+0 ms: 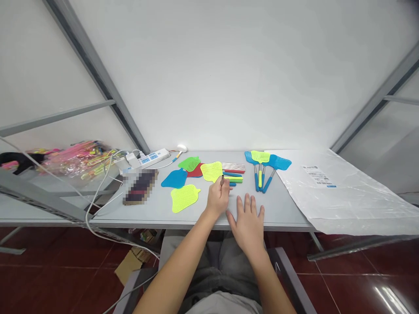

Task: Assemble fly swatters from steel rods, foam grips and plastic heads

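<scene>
My left hand (218, 196) is closed in a pinch on the short stem of a yellow fly-swatter head (212, 171), just above the grey table (157, 209). My right hand (248, 220) lies flat on the table near its front edge, fingers spread, holding nothing. Loose swatter heads lie around: a yellow one (185, 197), a blue one (175, 178), a green one (189, 163) and a red one (196, 171). Metal rods (233, 166) and coloured handle grips (233, 177) lie behind my left hand. Three assembled swatters (262, 168) lie to the right.
A clear plastic bag with a label (330, 192) covers the table's right end. A power strip (150, 158) with cables sits at the back left, and a blurred flat object (140, 186) lies in front of it. A bag of pink parts (77, 159) rests on the left shelf.
</scene>
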Motion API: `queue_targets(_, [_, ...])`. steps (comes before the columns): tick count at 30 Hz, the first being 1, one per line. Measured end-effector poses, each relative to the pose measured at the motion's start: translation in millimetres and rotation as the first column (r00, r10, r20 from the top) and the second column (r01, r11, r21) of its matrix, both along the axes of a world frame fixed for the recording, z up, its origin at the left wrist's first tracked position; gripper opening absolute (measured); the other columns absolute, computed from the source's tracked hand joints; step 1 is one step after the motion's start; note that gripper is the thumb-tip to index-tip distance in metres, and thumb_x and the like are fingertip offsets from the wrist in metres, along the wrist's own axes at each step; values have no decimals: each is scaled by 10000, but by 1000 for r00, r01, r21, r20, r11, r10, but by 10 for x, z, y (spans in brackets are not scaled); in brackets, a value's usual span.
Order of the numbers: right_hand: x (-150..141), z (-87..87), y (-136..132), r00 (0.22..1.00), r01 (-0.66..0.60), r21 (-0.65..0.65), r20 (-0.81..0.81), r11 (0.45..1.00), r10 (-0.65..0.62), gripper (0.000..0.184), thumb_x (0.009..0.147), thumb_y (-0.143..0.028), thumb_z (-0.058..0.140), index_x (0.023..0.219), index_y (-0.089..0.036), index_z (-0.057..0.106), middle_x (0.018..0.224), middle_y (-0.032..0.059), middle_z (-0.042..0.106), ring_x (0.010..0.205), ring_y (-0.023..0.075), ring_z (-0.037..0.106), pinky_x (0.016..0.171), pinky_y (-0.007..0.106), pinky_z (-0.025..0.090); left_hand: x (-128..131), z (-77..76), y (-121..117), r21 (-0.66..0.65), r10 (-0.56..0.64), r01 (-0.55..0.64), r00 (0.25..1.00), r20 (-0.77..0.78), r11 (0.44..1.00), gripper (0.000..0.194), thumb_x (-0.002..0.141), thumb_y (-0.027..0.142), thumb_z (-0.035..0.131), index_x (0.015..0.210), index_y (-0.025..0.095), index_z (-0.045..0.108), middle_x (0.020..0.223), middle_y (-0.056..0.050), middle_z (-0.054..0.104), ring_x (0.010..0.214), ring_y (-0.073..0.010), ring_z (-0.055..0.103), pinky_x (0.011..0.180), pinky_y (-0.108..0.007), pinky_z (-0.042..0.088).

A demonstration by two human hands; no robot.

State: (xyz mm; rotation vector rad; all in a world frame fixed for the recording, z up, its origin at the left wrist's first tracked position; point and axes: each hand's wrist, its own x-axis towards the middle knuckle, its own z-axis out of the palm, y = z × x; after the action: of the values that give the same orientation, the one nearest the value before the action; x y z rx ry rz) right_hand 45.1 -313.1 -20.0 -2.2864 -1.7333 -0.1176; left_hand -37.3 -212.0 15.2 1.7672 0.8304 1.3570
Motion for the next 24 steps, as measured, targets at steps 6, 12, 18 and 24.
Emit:
queue_targets(6, [2, -21, -5, 1000, -3, -9, 15, 1000, 3, 649, 956, -529, 299, 1472, -145, 388, 1548, 192, 288, 1437, 366, 187, 1102, 593, 100, -68, -36, -35, 1, -23, 23, 999, -33, 1000, 369, 957, 471, 424, 718, 196, 476, 603, 22, 498, 598, -133, 546, 599, -255, 416])
queue_targets(12, [-17, -77, 3, 999, 3, -15, 49, 1000, -2, 649, 952, -523, 311, 1471, -142, 388, 1545, 199, 292, 1434, 366, 192, 1098, 603, 103, -53, 53, -91, -8, 12, -11, 1000, 16, 1000, 396, 918, 490, 494, 651, 201, 439, 537, 50, 380, 508, -108, 350, 550, -260, 283])
queue_targets(18, [17, -129, -34, 995, -4, -26, 98, 1000, 7, 661, 948, -527, 313, 1470, -129, 386, 1543, 201, 292, 1435, 364, 179, 1101, 603, 108, -380, 262, -212, -121, 115, -89, 967, 229, 989, 380, 965, 509, 389, 738, 204, 390, 625, 51, 354, 536, -90, 330, 517, -226, 290])
queue_targets(24, [-257, -94, 127, 991, -128, -77, 19, 989, 129, 644, 955, -510, 285, 1474, -141, 375, 1565, 189, 240, 1443, 375, 151, 1081, 619, 163, -1160, 480, -389, -304, 171, -21, 863, 476, 953, 370, 964, 552, 332, 827, 214, 394, 640, 69, 322, 454, -55, 310, 426, -176, 285])
